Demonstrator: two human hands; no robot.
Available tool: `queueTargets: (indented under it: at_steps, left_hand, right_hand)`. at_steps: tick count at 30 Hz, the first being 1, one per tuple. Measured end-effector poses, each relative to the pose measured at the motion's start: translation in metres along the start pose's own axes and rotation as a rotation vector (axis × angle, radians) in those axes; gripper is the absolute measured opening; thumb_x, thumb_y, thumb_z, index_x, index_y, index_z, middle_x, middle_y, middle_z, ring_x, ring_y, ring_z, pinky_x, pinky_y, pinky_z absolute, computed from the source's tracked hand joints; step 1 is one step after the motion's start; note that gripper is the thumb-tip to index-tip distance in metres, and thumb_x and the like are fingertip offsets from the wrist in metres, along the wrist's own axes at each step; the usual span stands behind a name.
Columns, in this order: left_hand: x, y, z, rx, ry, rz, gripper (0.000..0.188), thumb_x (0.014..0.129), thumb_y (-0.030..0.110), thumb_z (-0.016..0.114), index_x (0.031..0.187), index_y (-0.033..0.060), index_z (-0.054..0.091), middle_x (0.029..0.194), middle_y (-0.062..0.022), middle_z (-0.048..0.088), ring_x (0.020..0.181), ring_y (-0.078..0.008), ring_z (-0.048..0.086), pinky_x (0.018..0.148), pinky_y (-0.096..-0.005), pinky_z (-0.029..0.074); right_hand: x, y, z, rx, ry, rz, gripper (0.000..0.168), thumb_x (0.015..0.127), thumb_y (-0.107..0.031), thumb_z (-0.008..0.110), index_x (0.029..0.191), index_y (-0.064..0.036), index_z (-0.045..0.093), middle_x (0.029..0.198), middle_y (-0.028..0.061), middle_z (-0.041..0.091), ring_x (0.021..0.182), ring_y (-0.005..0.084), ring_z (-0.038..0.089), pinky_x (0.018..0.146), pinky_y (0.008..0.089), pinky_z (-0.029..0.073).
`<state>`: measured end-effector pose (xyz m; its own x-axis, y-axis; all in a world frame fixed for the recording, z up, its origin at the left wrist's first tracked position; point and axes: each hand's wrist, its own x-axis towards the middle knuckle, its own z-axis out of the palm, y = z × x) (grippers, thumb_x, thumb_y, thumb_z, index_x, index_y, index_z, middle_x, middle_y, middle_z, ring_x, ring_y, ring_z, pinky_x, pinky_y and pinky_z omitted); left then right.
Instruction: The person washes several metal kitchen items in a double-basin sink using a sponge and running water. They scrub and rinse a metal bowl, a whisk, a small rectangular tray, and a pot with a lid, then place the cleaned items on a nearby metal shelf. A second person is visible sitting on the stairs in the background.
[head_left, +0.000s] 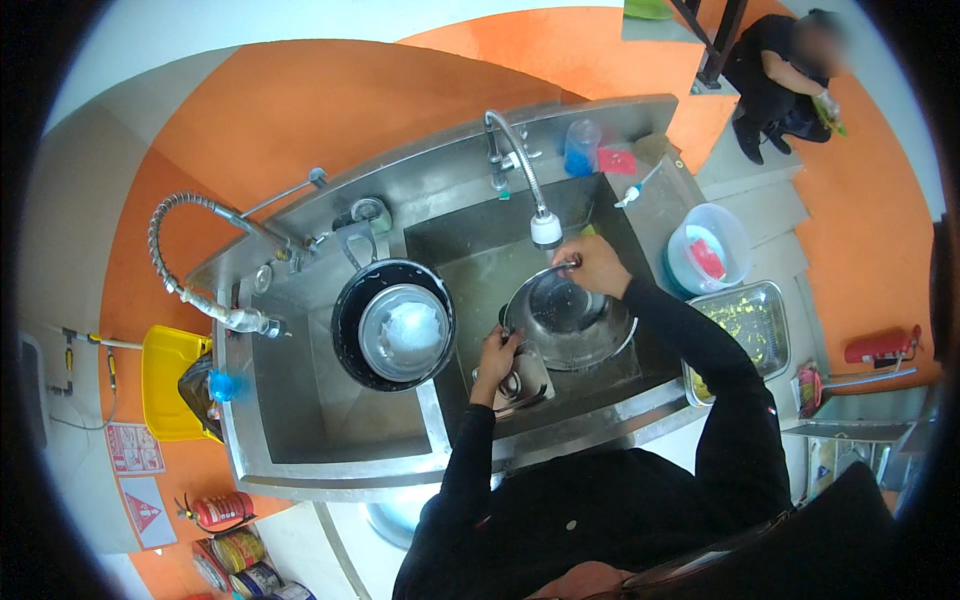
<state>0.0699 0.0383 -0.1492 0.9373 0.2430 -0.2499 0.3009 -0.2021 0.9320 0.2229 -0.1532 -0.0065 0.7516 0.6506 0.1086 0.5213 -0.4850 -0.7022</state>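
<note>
In the right basin of the steel sink (439, 274), a round, shiny bowl-like vessel (559, 341) is tilted between my hands; I cannot tell if it is metal or glass. My right hand (598, 264) grips its upper rim. My left hand (497, 361) holds the rim's left side. Just above the right hand hangs the white spray head (546, 229) of a flexible faucet. Below my left hand lie metal pieces (534, 384), partly hidden. To the left, a black pan (343, 360) rests over the divider with a wet metal bowl (405, 332) inside it.
A spring-hose faucet (176, 202) arches over the left basin. On the right stand a clear bucket (739, 240) with a pink sponge (706, 259) and a steel tray (780, 330) with yellow scraps. A person (780, 90) crouches on the steps. A yellow bin (161, 382) stands left.
</note>
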Motion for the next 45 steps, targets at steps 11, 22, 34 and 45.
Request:
queueTargets:
  at_steps: [11,22,34,45]
  left_hand:
    - [0.002,-0.018,0.020,-0.348,-0.234,-0.145,0.029,0.085,0.013,0.051,0.106,-0.0063,0.054,0.096,-0.0091,0.062,0.086,-0.0168,0.057,0.078,-0.0301,0.043]
    - [-0.009,0.017,0.012,-0.053,-0.266,-0.158,0.031,0.080,0.016,0.052,0.101,-0.0067,0.054,0.090,-0.0129,0.064,0.080,-0.0218,0.060,0.073,-0.0355,0.045]
    - [-0.039,-0.013,-0.014,0.202,-0.121,-0.083,0.032,0.076,0.023,0.054,0.083,-0.0079,0.057,0.077,-0.0256,0.060,0.076,-0.0364,0.060,0.067,-0.0404,0.045]
    - [0.007,-0.065,-0.001,-0.282,-0.035,-0.266,0.034,0.087,0.026,0.049,0.102,-0.0027,0.057,0.087,-0.0076,0.062,0.075,-0.0182,0.056,0.070,-0.0333,0.044]
  right_hand:
    - [0.014,0.040,0.044,-0.107,0.091,-0.115,0.009,0.073,-0.011,0.061,0.079,-0.005,0.065,0.077,0.0104,0.061,0.068,0.0259,0.059,0.063,0.0339,0.047]
    - [0.030,0.031,0.068,-0.399,-0.075,-0.344,0.025,0.077,-0.029,0.065,0.093,-0.011,0.065,0.094,0.0070,0.062,0.085,0.0183,0.059,0.076,0.0313,0.045]
    - [0.058,0.056,0.075,-0.009,-0.630,-0.104,0.043,0.070,-0.032,0.069,0.105,-0.011,0.060,0.089,0.0075,0.061,0.081,0.0185,0.058,0.072,0.0311,0.045]
    - [-0.030,-0.052,0.004,-0.524,-0.347,-0.076,0.060,0.076,-0.003,0.051,0.131,-0.023,0.038,0.129,0.0246,0.039,0.095,0.0393,0.057,0.074,0.0417,0.051]
